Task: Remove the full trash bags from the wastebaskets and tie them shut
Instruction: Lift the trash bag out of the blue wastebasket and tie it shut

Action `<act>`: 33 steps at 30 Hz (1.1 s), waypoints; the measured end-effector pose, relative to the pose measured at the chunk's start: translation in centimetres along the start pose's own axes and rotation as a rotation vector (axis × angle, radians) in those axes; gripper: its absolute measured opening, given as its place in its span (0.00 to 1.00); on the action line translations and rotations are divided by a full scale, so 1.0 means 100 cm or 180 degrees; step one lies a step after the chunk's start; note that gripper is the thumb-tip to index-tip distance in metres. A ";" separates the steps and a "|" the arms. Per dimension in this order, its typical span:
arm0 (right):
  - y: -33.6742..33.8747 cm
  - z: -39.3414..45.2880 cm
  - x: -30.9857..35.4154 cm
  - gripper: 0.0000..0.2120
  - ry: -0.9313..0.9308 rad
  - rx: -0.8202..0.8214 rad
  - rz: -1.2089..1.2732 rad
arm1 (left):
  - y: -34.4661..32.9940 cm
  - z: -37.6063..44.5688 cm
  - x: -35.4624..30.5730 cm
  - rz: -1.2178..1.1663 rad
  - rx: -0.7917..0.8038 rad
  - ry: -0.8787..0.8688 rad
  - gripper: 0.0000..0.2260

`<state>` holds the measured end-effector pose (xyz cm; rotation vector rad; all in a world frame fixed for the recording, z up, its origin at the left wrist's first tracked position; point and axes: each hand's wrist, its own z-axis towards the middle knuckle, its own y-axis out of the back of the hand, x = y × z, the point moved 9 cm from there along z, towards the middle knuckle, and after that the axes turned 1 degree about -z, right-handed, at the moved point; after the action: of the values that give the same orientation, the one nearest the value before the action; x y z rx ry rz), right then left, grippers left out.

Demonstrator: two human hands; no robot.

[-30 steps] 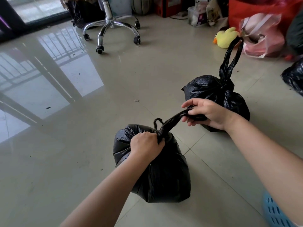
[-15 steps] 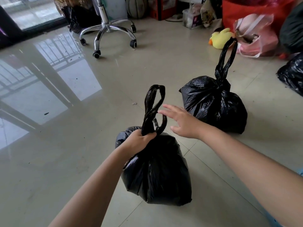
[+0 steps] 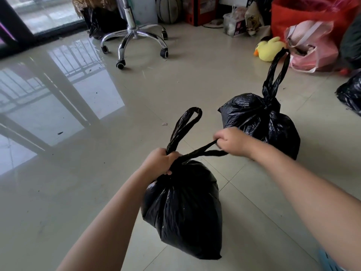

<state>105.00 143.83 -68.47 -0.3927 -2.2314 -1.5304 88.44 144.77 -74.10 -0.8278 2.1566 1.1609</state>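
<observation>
A: Head view: near trash bag (image 3: 187, 210) upright on the floor (image 3: 97, 192), left hand (image 3: 159, 162) clenching its neck.
B: Right hand (image 3: 232, 141) grips one handle loop (image 3: 203, 151), stretched sideways rightward; the other loop (image 3: 184, 128) points up.

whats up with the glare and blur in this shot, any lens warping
Head view: strong window glare mirrors off the glossy floor at left; the right hand is slightly motion-blurred, the left hand and near bag sharper; wide-angle warping bends the forearms and floor tile lines toward the edges; light is soft daylight, with faint shadows under the far bag.
</observation>
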 end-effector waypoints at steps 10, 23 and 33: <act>0.005 -0.028 0.011 0.15 -0.0197 0.0641 0.0655 | -0.029 -0.025 0.022 -0.2008 0.1299 0.0533 0.12; -0.046 -0.065 0.035 0.18 0.0408 0.2297 0.0523 | -0.038 -0.021 0.003 -0.3103 0.1789 0.0127 0.05; -0.057 -0.052 -0.032 0.12 -0.0709 0.2179 0.0386 | -0.046 -0.009 0.014 -0.3207 0.1085 0.0285 0.12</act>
<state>106.17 136.88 -73.02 -0.4819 -2.6647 -0.6133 90.76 141.60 -77.06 -1.5364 1.5377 0.2374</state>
